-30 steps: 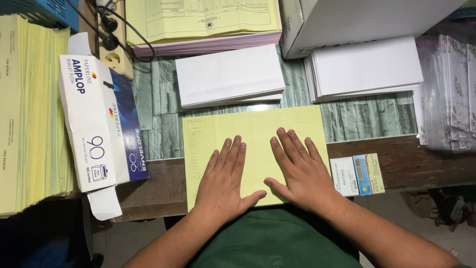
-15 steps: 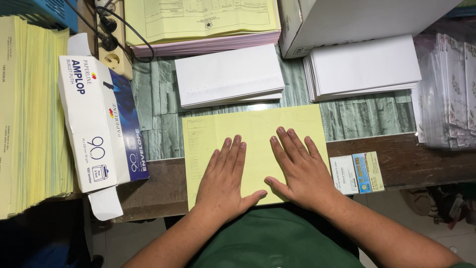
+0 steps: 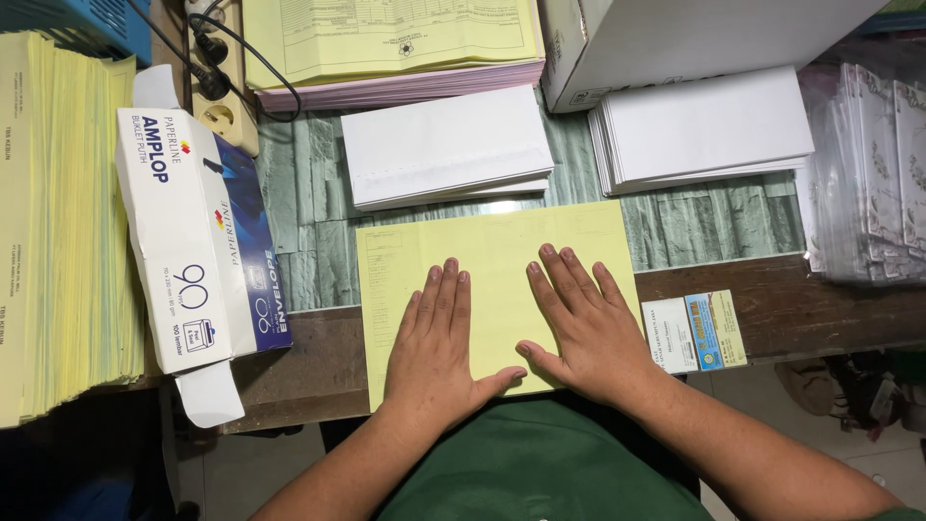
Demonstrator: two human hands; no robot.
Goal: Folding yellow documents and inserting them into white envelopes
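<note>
No change is observed: the left hand (image 3: pixel 436 347) and right hand (image 3: pixel 584 328) remain pressed flat, fingers extended, gripping nothing, on the yellow sheet (image 3: pixel 492 256); flattening continues.

Both my hands flat, palms down, side by side. Left hand (image 3: pixel 439 342): fingers straight, held together, pointing away from me, thumb spread toward right. Right hand (image 3: pixel 584 328): fingers slightly fanned, angled up-left, thumb stretched toward left. Thumb tips near, not touching. Forearms bare, converging from lower corners.
</note>
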